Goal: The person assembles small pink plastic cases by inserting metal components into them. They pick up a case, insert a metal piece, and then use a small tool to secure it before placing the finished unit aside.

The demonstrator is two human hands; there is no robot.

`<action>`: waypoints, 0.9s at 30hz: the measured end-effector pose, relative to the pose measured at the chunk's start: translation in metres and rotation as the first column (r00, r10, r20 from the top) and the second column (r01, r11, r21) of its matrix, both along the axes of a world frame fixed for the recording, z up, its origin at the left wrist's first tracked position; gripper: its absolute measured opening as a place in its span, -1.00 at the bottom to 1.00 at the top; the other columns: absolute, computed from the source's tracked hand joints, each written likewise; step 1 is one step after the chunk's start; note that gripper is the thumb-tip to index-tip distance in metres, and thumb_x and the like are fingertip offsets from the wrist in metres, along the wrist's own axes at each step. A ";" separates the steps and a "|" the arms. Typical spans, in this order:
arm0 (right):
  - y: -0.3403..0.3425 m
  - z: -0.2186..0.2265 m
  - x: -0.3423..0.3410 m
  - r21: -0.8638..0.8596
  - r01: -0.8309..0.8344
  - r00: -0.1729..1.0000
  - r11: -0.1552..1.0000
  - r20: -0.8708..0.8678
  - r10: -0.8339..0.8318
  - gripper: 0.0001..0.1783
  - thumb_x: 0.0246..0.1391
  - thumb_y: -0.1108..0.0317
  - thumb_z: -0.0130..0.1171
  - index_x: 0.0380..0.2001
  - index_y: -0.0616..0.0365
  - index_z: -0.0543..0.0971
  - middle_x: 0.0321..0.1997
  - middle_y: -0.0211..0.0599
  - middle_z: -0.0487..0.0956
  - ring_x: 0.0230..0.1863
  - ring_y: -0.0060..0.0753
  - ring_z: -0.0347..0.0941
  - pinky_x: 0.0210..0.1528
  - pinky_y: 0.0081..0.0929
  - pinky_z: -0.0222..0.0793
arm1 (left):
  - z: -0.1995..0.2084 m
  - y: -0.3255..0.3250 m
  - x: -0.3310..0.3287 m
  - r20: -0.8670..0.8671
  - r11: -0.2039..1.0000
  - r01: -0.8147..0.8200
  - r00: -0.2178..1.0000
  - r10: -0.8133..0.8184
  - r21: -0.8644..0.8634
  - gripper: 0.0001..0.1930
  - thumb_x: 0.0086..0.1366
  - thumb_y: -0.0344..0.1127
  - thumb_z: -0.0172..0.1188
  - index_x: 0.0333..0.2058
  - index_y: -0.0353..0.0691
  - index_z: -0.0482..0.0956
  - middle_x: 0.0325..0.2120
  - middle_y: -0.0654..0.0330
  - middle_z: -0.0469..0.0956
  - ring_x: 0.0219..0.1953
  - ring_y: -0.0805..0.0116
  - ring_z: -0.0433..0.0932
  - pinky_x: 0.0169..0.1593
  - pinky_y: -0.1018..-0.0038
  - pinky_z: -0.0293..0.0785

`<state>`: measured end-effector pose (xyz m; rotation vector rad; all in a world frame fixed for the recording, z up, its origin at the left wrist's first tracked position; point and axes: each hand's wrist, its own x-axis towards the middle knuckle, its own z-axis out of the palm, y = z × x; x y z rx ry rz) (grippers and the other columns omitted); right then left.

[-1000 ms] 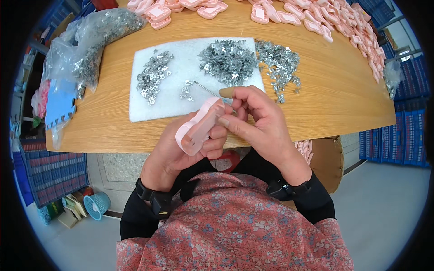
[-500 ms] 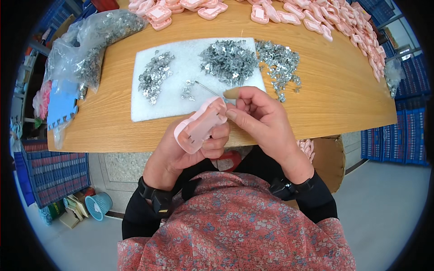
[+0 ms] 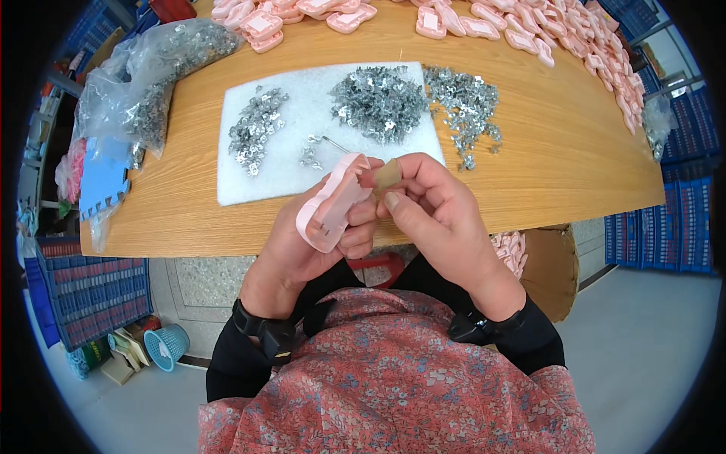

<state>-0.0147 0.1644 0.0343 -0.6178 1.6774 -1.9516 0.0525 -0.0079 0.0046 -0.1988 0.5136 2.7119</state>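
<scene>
A hollow pale pink plastic shell (image 3: 333, 204), rounded at both ends, lies tilted in my left hand (image 3: 291, 234), its open side facing up and right. The left fingers wrap its near right edge. My right hand (image 3: 439, 212) is at the shell's far end, with a tan wrap on the index finger. That fingertip reaches into the shell's far end, while the thumb is bent just below. Anything small between the right fingers is hidden. Behind the shell, a thin metal rod (image 3: 334, 144) lies on the white foam pad (image 3: 302, 83), partly covered, near a few small metal clips (image 3: 311, 155).
Piles of metal clips lie on the pad's left (image 3: 257, 132) and right (image 3: 378, 106); another pile (image 3: 467, 113) sits beside it. A clear bag of clips (image 3: 151, 91) is at the left. Pink shells (image 3: 529, 30) cover the table's far side. A blue mat (image 3: 104, 175) hangs over the left edge.
My right index finger has moved over the shell's far end, with its tip now inside. The shell has turned a little more upright in my left hand and covers more of the rod.
</scene>
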 end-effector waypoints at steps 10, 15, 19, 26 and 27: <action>-0.002 -0.005 0.008 0.242 0.259 0.425 0.935 -0.898 0.114 -0.68 -0.22 0.50 0.25 -0.27 0.07 0.55 -0.26 -0.44 0.63 -0.16 -0.37 0.48 -0.19 -0.33 0.21 | 0.018 0.021 -0.008 0.160 0.891 -0.210 0.942 0.294 -0.402 -0.54 0.50 0.01 -0.10 0.19 -0.16 0.31 -0.40 0.36 0.37 -0.53 0.51 0.30 -0.50 0.56 0.23; 0.002 0.000 0.008 0.189 0.198 0.408 0.962 -0.908 0.094 -0.70 -0.24 0.49 0.23 -0.30 0.05 0.57 -0.21 -0.49 0.65 -0.14 -0.39 0.47 -0.13 -0.36 0.22 | 0.004 0.012 -0.006 0.081 0.965 -0.177 0.977 0.195 -0.192 -0.51 0.51 0.04 -0.14 0.21 -0.16 0.34 -0.44 0.33 0.40 -0.57 0.49 0.31 -0.54 0.56 0.25; 0.008 0.006 0.005 0.101 0.176 0.489 0.979 -0.872 0.002 -0.71 -0.20 0.54 0.20 -0.29 0.08 0.57 -0.21 -0.44 0.64 -0.19 -0.31 0.49 -0.11 -0.36 0.28 | -0.010 0.003 -0.006 -0.036 0.970 -0.002 0.999 0.011 0.245 -0.50 0.51 0.07 -0.20 0.20 -0.12 0.39 -0.54 0.30 0.34 -0.67 0.49 0.19 -0.57 0.56 0.16; 0.030 0.006 0.002 0.136 0.219 0.758 0.966 -0.647 -0.081 -0.85 0.08 0.50 0.16 -0.23 0.21 0.56 -0.31 -0.24 0.61 -0.32 -0.39 0.51 -0.24 -0.43 0.40 | -0.004 0.007 -0.007 -0.036 0.991 0.026 0.999 -0.021 0.131 -0.48 0.47 0.00 -0.17 0.24 -0.17 0.36 -0.54 0.28 0.31 -0.68 0.48 0.18 -0.61 0.57 0.15; 0.036 0.009 0.004 0.177 0.226 0.834 0.958 -0.543 -0.096 -0.87 0.13 0.48 0.16 -0.23 0.21 0.56 -0.32 -0.25 0.61 -0.30 -0.46 0.52 -0.23 -0.46 0.40 | 0.001 0.010 -0.008 -0.006 0.999 0.019 1.000 -0.019 0.031 -0.50 0.47 -0.03 -0.16 0.24 -0.17 0.35 -0.53 0.27 0.33 -0.67 0.49 0.20 -0.61 0.57 0.15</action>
